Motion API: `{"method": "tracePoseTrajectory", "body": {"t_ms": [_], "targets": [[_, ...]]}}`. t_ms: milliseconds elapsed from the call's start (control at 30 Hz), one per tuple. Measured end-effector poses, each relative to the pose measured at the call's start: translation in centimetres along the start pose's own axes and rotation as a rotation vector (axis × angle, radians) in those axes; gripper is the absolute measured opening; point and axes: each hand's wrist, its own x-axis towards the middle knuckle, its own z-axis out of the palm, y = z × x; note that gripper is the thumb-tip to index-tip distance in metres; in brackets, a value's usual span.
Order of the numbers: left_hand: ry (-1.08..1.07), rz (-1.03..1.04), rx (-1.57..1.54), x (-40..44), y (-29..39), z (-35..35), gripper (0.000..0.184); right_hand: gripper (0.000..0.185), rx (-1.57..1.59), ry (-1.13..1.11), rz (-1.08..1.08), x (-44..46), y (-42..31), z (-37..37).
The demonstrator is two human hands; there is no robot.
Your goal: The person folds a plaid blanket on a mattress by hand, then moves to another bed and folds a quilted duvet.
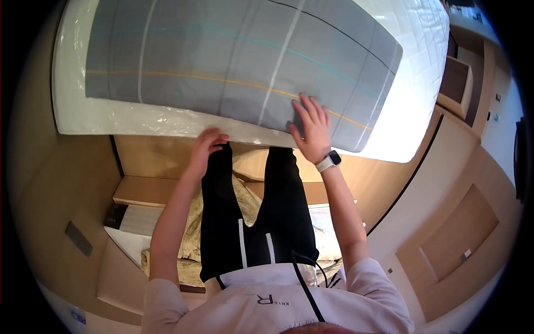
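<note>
A grey plaid mat (183, 50) with white, teal and orange lines lies on a white mattress (83, 119) that looks covered in shiny clear plastic. My right hand (313, 125) rests on the mat near its front edge, palm down with the fingers spread. It holds nothing that I can see. At the mattress's front edge is my left hand (208, 150), its fingers loosely bent and a little apart, touching or just beside the plastic. Nothing shows in its grasp. A watch (329, 161) with a pale band is on my right wrist.
Below and behind my legs lie a crumpled gold-coloured cloth (192, 236) and a wooden ledge (142, 190). A wood-panelled wall (36, 183) stands close on the left. On the right are an open wooden drawer (455, 83) and a panelled door (459, 234).
</note>
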Motion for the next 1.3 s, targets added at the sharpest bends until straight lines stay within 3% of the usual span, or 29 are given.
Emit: {"method": "tracePoseTrajectory", "body": {"t_ms": [67, 200, 267, 300, 333, 400, 467, 533, 600, 667, 733, 800, 833, 867, 933, 1000, 1100, 1133, 1167, 1200, 1300], "targets": [[-0.243, -0.014, -0.158, -1.4, 1.7, 5.0, 0.039, 0.055, -0.150, 0.103, 0.104, -2.2, 4.3, -1.4], [-0.284, 0.022, -0.224, 0.0, -0.6, 14.0, 0.044, 0.056, -0.135, 0.332, 0.283, -6.2, 14.2, -4.4], [-0.322, -0.036, -0.163, 1.4, -1.8, 17.5, 0.048, 0.068, 0.048, 0.487, 0.374, -8.2, 18.6, -5.1], [-0.319, -0.133, -0.260, 1.6, -2.5, 19.0, 0.051, 0.083, 0.172, 0.528, 0.463, -9.2, 20.4, -4.8], [-0.312, -0.222, -0.361, 1.8, -2.9, 20.6, 0.054, 0.090, 0.463, 0.530, 0.617, -10.1, 21.6, -4.3], [-0.333, -0.240, -0.396, 1.8, -4.7, 22.9, 0.057, 0.090, 1.129, 0.402, 0.805, -11.8, 24.2, -1.5], [-0.297, -0.300, -0.576, 0.1, -5.1, 24.5, 0.057, 0.088, 1.302, 0.205, 0.773, -12.8, 23.4, -0.5], [-0.267, -0.221, -0.539, -2.5, -5.7, 28.4, 0.055, 0.082, 1.270, 0.072, 0.722, -14.1, 22.7, -1.9], [-0.331, -0.203, -0.536, -5.6, -4.8, 31.9, 0.052, 0.076, 1.787, 0.122, 0.687, -15.0, 22.7, -2.5], [-0.303, -0.230, -0.599, -8.9, -2.6, 35.9, 0.043, 0.080, 2.022, 0.246, 0.773, -15.9, 21.2, -4.6], [-0.382, -0.225, -0.650, -8.7, -4.2, 36.8, 0.040, 0.088, 2.053, 0.201, 0.807, -17.5, 21.1, -5.4], [0.004, -0.227, -0.587, -9.6, -2.5, 39.1, 0.034, 0.091, 1.990, 0.132, 0.946, -18.9, 19.7, -6.0], [0.046, -0.196, -0.588, -11.0, -0.3, 39.6, 0.033, 0.087, 1.853, -0.013, 0.866, -19.4, 19.1, -7.0], [0.089, -0.171, -0.587, -13.0, 1.7, 39.7, 0.032, 0.087, 1.833, -0.045, 0.841, -20.4, 18.6, -8.1], [0.044, -0.157, -0.629, -14.8, 5.2, 37.7, 0.031, 0.075, 1.530, -0.509, 0.643, -21.8, 18.4, -8.8], [-0.099, -0.074, -0.667, -16.0, 9.9, 34.6, 0.025, 0.053, 1.504, -0.587, 0.624, -23.0, 16.8, -10.1], [-0.184, 0.079, -0.845, -18.7, 16.4, 26.3, 0.019, 0.051, 1.075, -0.632, 0.654, -25.2, 16.6, -10.2], [-0.180, 0.214, -0.857, -21.3, 19.1, 23.5, 0.020, 0.052, 0.962, -0.650, 0.656, -25.9, 17.5, -9.4], [-0.181, 0.348, -0.870, -23.5, 21.7, 20.8, 0.022, 0.053, 0.908, -0.643, 0.673, -26.5, 17.9, -9.6], [-0.196, 0.356, -0.949, -23.3, 24.3, 16.6, 0.024, 0.049, 0.865, -0.611, 0.707, -26.8, 17.7, -10.8], [-0.208, 0.546, -0.914, -27.4, 30.5, 5.6, 0.030, 0.041, 1.140, -0.343, 0.842, -27.9, 20.1, -11.2]]}}
